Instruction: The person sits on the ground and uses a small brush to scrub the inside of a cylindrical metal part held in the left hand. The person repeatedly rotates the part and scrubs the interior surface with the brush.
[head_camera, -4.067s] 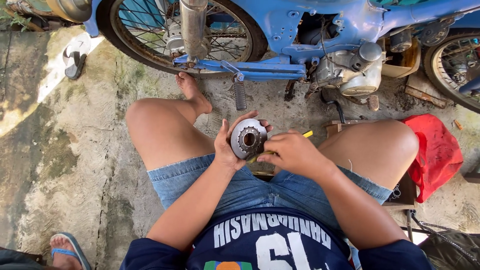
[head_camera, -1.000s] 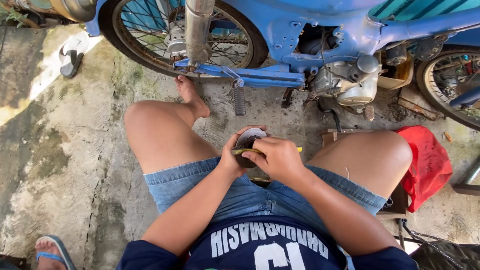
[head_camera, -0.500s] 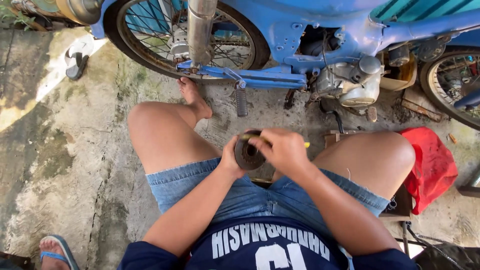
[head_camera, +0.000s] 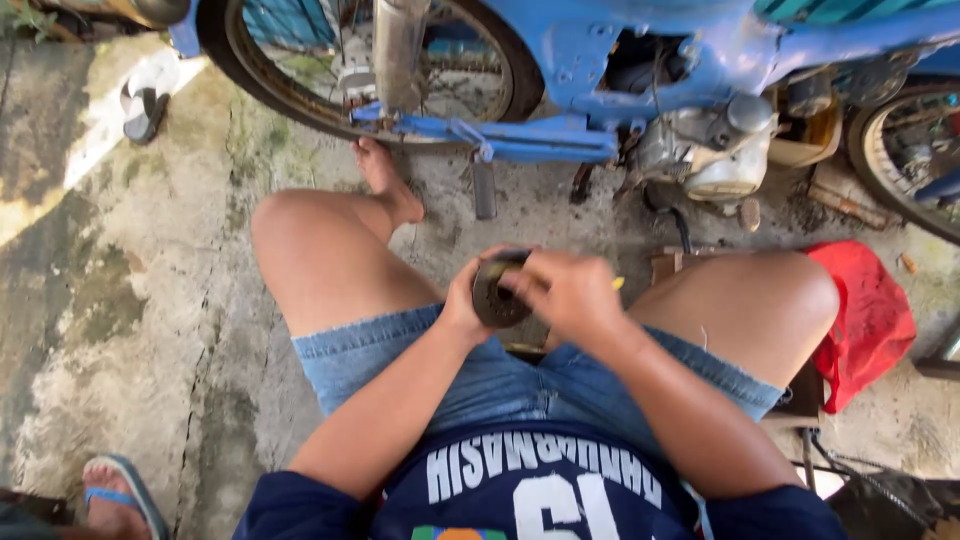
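Between the knees, left hand clasps the round metal part tilted edge-up, right hand pinching a yellow-handled tool lying crosswise

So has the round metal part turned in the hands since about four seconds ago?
Yes. The round metal part, held by the left hand above the denim shorts, showed its toothed face upward; now it is tilted, right hand covering it.
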